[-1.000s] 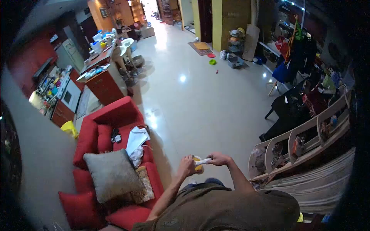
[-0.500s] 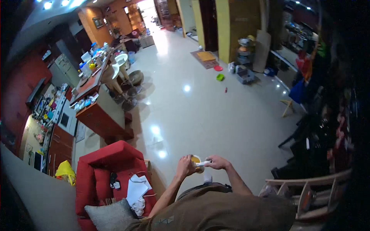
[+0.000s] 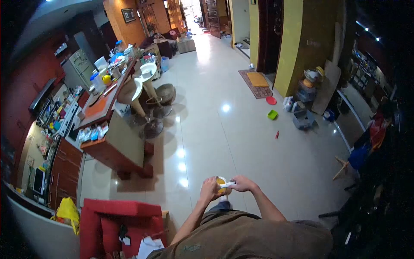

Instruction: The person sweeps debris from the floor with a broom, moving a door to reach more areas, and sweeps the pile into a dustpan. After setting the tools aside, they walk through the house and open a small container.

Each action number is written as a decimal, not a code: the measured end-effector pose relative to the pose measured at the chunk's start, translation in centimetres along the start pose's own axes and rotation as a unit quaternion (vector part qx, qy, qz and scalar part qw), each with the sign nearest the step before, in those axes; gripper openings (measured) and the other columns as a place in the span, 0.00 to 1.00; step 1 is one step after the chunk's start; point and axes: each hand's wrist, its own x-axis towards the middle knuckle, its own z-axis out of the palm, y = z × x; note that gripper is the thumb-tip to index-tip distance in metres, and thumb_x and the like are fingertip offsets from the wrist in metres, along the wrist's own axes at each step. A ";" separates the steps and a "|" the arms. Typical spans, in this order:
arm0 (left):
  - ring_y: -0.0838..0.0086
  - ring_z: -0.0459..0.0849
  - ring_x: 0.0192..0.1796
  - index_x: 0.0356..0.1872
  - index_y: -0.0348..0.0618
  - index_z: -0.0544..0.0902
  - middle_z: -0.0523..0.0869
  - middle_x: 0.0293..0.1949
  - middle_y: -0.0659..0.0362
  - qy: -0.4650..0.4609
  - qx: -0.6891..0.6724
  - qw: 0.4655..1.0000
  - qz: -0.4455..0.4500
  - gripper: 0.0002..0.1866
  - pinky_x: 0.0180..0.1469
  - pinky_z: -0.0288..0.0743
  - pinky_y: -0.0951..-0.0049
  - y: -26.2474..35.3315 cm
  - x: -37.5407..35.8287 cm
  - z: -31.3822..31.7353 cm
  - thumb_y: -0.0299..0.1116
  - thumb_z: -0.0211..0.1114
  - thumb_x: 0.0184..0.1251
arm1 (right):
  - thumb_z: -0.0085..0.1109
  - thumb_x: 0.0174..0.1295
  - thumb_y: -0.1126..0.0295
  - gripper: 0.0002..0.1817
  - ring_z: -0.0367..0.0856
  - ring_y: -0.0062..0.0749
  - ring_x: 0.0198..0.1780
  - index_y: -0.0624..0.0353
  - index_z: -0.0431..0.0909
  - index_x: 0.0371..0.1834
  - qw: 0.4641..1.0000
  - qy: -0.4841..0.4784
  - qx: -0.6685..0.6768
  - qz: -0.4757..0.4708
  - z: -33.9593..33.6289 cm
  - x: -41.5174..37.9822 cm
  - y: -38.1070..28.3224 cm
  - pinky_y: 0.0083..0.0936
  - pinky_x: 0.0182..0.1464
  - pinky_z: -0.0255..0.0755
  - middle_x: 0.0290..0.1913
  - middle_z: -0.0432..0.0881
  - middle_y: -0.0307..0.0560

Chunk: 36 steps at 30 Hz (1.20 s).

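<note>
A small round container (image 3: 222, 181) with a white rim and something yellow-orange inside is held in front of my body. Wrapped round its left side is my left hand (image 3: 209, 189). My right hand (image 3: 243, 184) is closed on a white handle (image 3: 230, 184) that reaches across to the container. Whether the handle belongs to the container or to a separate utensil cannot be made out. Both hands are above the tiled floor, close together.
A red armchair (image 3: 123, 211) stands at the lower left, beyond it a counter (image 3: 125, 142) with stools. On the floor ahead lie a green dish (image 3: 272, 115), a red dish (image 3: 271, 100), a small red item (image 3: 277, 134), a grey crate (image 3: 304, 121) and a mat (image 3: 264, 91).
The view has shifted forward: the armchair sits lower in the frame and the counter and floor items appear nearer. Both hands keep their hold.
</note>
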 end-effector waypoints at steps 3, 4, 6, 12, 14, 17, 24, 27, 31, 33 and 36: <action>0.57 0.74 0.49 0.51 0.38 0.69 0.77 0.44 0.49 -0.042 -0.012 0.999 0.002 0.41 0.54 0.67 0.62 -1.7 9.9 -1.8 0.47 0.75 0.33 | 0.56 0.53 0.57 0.19 0.78 0.45 0.33 0.63 0.78 0.38 0.999 0.038 0.010 0.018 -4.7 5.9 3.7 0.35 0.37 0.71 0.31 0.80 0.56; 0.57 0.74 0.49 0.51 0.38 0.69 0.77 0.45 0.49 -0.050 -0.003 0.998 0.027 0.41 0.54 0.67 0.62 -2.3 13.3 -2.5 0.47 0.75 0.33 | 0.57 0.53 0.57 0.19 0.79 0.44 0.33 0.63 0.78 0.38 0.998 0.063 0.005 0.026 -6.4 8.1 5.2 0.35 0.37 0.71 0.32 0.80 0.56; 0.57 0.74 0.50 0.51 0.38 0.68 0.76 0.46 0.49 -0.076 0.003 0.995 0.058 0.42 0.54 0.67 0.62 -3.2 19.9 -3.7 0.47 0.75 0.32 | 0.58 0.53 0.58 0.19 0.79 0.40 0.33 0.63 0.79 0.38 0.994 0.101 0.018 0.033 -10.6 11.7 7.4 0.33 0.37 0.71 0.32 0.81 0.55; 0.56 0.73 0.50 0.51 0.38 0.68 0.75 0.45 0.50 -0.083 0.017 0.992 0.091 0.41 0.54 0.67 0.62 -8.0 37.8 -6.1 0.45 0.75 0.32 | 0.59 0.54 0.57 0.18 0.78 0.38 0.32 0.61 0.79 0.40 0.991 0.059 0.062 0.099 -22.1 24.2 11.4 0.32 0.37 0.71 0.31 0.80 0.54; 0.56 0.73 0.49 0.50 0.38 0.69 0.76 0.45 0.50 -0.074 0.009 0.993 0.090 0.40 0.53 0.67 0.61 -10.2 43.6 -6.3 0.44 0.75 0.32 | 0.57 0.55 0.56 0.19 0.78 0.42 0.34 0.61 0.78 0.40 0.993 0.087 0.065 0.050 -24.7 29.3 14.3 0.34 0.38 0.71 0.32 0.80 0.55; 0.55 0.73 0.48 0.48 0.38 0.70 0.77 0.44 0.49 -0.051 0.015 0.997 0.047 0.39 0.52 0.67 0.61 -14.2 51.6 -7.7 0.43 0.76 0.31 | 0.54 0.56 0.54 0.21 0.78 0.48 0.36 0.63 0.77 0.40 0.997 0.074 0.011 -0.025 -29.2 38.8 18.3 0.36 0.39 0.71 0.34 0.80 0.58; 0.56 0.74 0.47 0.46 0.40 0.73 0.78 0.43 0.50 0.038 0.015 0.999 -0.036 0.39 0.53 0.67 0.61 -23.8 68.7 -13.3 0.41 0.78 0.25 | 0.52 0.56 0.55 0.21 0.77 0.52 0.37 0.65 0.76 0.41 0.995 -0.043 -0.054 -0.076 -43.7 60.2 17.8 0.39 0.39 0.71 0.34 0.79 0.60; 0.57 0.73 0.46 0.47 0.37 0.71 0.77 0.42 0.51 0.066 0.032 0.996 -0.053 0.41 0.51 0.67 0.62 -28.0 75.7 -14.8 0.41 0.78 0.23 | 0.51 0.56 0.57 0.20 0.77 0.52 0.36 0.65 0.75 0.39 0.986 -0.086 -0.101 -0.103 -49.4 69.1 17.5 0.40 0.39 0.70 0.32 0.79 0.60; 0.57 0.74 0.45 0.46 0.37 0.72 0.77 0.42 0.51 0.077 0.032 0.994 -0.070 0.40 0.52 0.67 0.62 -34.8 85.9 -16.1 0.41 0.77 0.24 | 0.52 0.55 0.58 0.19 0.77 0.54 0.35 0.65 0.75 0.37 0.981 -0.133 -0.105 -0.096 -54.1 80.2 19.4 0.42 0.38 0.70 0.31 0.78 0.61; 0.55 0.73 0.47 0.45 0.38 0.73 0.77 0.42 0.49 0.065 0.025 0.996 -0.053 0.40 0.52 0.67 0.61 -38.5 91.6 -16.2 0.47 0.76 0.26 | 0.52 0.55 0.58 0.19 0.77 0.54 0.34 0.65 0.74 0.37 0.984 -0.118 -0.101 -0.090 -56.1 85.2 20.9 0.42 0.38 0.70 0.30 0.78 0.61; 0.56 0.73 0.46 0.45 0.39 0.72 0.77 0.43 0.51 0.024 0.032 0.999 -0.019 0.38 0.51 0.68 0.61 -42.3 101.1 -17.8 0.44 0.75 0.27 | 0.52 0.55 0.59 0.18 0.77 0.54 0.35 0.65 0.74 0.37 0.993 -0.078 -0.076 -0.039 -61.0 91.8 22.7 0.42 0.38 0.70 0.31 0.78 0.61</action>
